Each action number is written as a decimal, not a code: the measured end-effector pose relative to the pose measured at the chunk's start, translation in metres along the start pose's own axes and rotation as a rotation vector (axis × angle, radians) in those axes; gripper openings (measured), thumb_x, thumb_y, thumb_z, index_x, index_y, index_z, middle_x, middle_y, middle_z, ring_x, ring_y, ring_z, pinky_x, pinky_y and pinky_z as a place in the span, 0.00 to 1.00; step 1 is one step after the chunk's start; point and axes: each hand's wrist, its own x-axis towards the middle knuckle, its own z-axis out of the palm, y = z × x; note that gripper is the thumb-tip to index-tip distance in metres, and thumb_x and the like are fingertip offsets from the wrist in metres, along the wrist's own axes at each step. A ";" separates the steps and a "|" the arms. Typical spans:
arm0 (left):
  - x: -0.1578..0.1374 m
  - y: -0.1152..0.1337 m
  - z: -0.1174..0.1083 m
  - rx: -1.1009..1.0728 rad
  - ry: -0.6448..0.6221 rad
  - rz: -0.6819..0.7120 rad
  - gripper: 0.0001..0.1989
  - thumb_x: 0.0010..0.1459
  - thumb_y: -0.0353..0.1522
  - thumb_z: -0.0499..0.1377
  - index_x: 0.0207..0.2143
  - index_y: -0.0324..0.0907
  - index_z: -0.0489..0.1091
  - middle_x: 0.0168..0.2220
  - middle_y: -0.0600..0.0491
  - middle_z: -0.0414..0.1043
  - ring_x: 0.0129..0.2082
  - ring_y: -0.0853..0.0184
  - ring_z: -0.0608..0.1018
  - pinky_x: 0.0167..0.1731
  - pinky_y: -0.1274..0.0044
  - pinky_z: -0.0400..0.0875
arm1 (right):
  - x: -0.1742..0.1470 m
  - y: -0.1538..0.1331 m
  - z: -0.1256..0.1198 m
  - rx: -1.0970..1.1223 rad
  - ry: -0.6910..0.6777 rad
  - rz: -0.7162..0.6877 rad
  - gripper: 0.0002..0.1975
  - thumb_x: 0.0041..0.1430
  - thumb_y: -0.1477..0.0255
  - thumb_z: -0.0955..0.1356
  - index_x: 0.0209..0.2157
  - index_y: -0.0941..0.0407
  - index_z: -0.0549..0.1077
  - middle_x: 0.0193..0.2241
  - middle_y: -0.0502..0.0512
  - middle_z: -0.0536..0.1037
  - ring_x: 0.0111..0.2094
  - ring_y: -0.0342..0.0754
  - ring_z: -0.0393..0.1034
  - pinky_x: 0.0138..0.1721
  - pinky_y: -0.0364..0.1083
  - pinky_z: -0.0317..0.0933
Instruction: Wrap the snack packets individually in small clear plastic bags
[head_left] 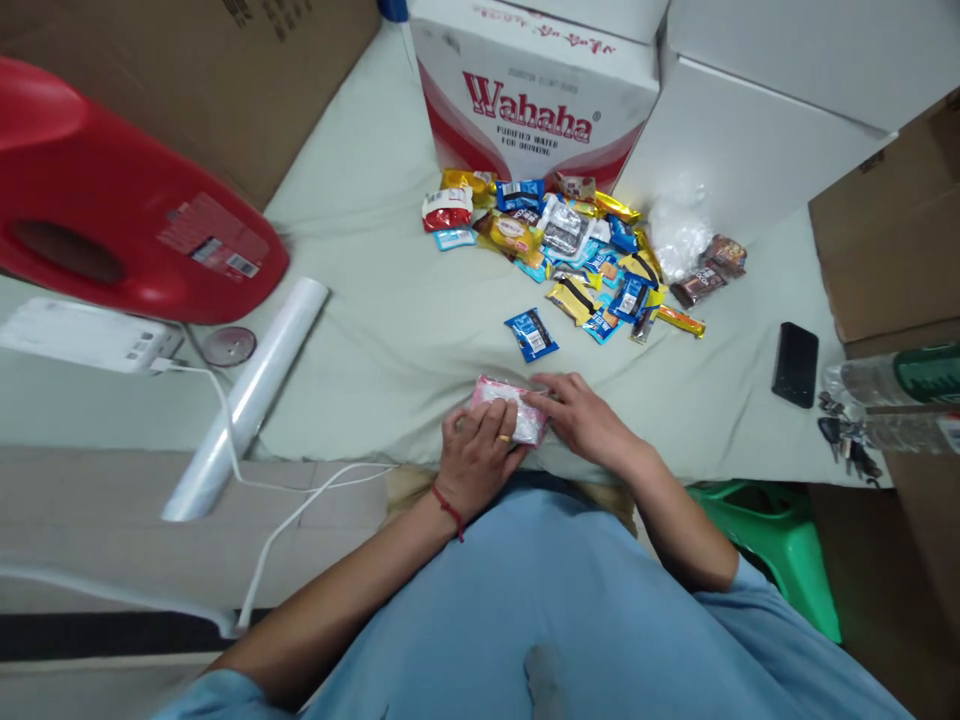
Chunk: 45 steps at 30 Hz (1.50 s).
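Observation:
A small pink-and-white packet in clear, shiny plastic (531,426) lies at the near edge of the cloth, close to my body. My left hand (480,445) is closed over its left and middle part, fingers pressed on the top. At the right end, my right hand (585,420) grips the packet's edge with its fingers; the thumb is mostly hidden. Just beyond, a single blue snack packet (532,334) lies apart. Farther back is a pile of wrapped snacks (577,250) in blue, yellow, red and brown.
A white Wahaha carton (536,110) stands behind the snacks, beside crumpled clear plastic (679,230). To the left are a red jug (135,210), a roll of clear film (247,400) and a white cable (225,400). A phone (795,365), keys (847,440) and bottles (862,382) lie right.

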 end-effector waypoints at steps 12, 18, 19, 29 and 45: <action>0.031 -0.012 -0.043 -0.935 -0.019 -0.594 0.17 0.64 0.44 0.63 0.49 0.44 0.68 0.43 0.50 0.77 0.41 0.62 0.79 0.43 0.71 0.74 | 0.023 -0.021 -0.007 0.530 0.153 -0.109 0.34 0.64 0.58 0.75 0.67 0.52 0.68 0.58 0.62 0.71 0.49 0.51 0.69 0.45 0.47 0.68; 0.043 -0.001 -0.042 -1.327 -0.207 -0.808 0.24 0.57 0.50 0.67 0.44 0.43 0.67 0.38 0.55 0.76 0.36 0.65 0.78 0.38 0.73 0.75 | 0.005 -0.028 -0.010 0.744 -0.021 0.233 0.28 0.62 0.57 0.74 0.59 0.57 0.75 0.30 0.46 0.72 0.26 0.40 0.55 0.29 0.40 0.54; 0.044 0.002 -0.037 -1.334 -0.242 -0.826 0.25 0.56 0.50 0.68 0.44 0.43 0.67 0.38 0.54 0.76 0.36 0.65 0.78 0.39 0.73 0.76 | 0.000 -0.029 -0.007 0.762 -0.015 0.286 0.26 0.62 0.58 0.74 0.57 0.58 0.76 0.30 0.45 0.71 0.27 0.40 0.55 0.29 0.40 0.53; 0.035 -0.012 -0.017 -0.884 -0.071 -0.615 0.24 0.61 0.48 0.62 0.53 0.42 0.66 0.51 0.43 0.72 0.50 0.56 0.79 0.50 0.61 0.78 | -0.075 0.060 -0.071 0.667 0.597 0.761 0.21 0.57 0.52 0.74 0.38 0.57 0.76 0.29 0.49 0.75 0.28 0.43 0.63 0.31 0.42 0.61; -0.008 -0.039 0.015 -0.113 0.120 -0.086 0.08 0.64 0.30 0.59 0.45 0.41 0.72 0.47 0.41 0.77 0.47 0.52 0.78 0.47 0.62 0.71 | -0.042 0.236 -0.192 0.225 0.628 1.411 0.09 0.62 0.73 0.73 0.29 0.60 0.72 0.16 0.46 0.65 0.19 0.42 0.58 0.22 0.42 0.56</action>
